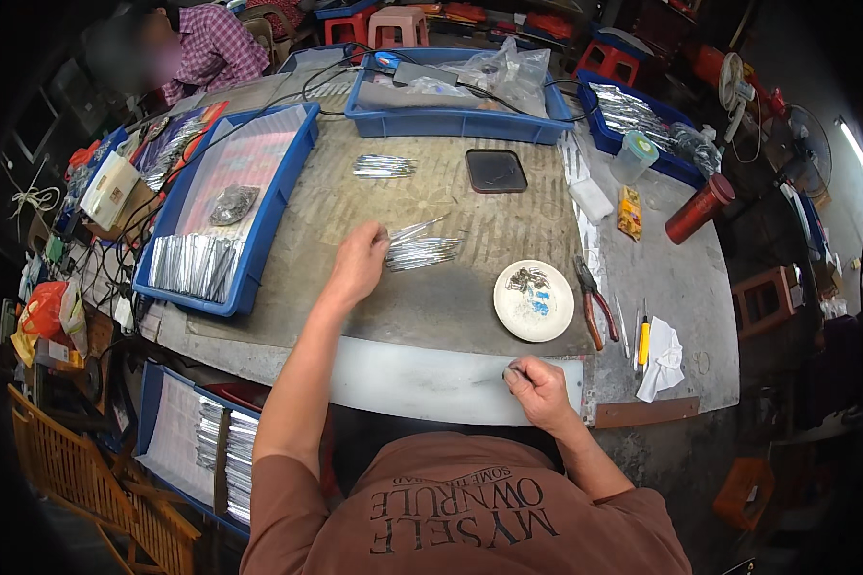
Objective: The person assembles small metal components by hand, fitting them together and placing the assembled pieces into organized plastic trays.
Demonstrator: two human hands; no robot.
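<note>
My left hand point(360, 261) is closed at the left end of a loose bunch of thin silver rods point(426, 252). One rod slants up and away from its fingertips, apart from the others. My right hand point(539, 391) rests curled over the pale front strip point(422, 379) of the table; a small dark spot shows by its thumb, too small to name. Ahead of that hand is a white dish point(550, 331) holding small metal pieces and blue bits. Farther off lie a second bunch of silver rods point(384, 167) and a black square tray point(496, 171).
To the left stands a blue tray point(251, 278) with rods; another blue tray point(451, 123) holds plastic bags at the back. Pliers point(595, 302), a yellow-handled tool point(644, 340), a white cloth point(664, 359) and a red flask point(700, 209) lie right. A person point(211, 48) sits far left.
</note>
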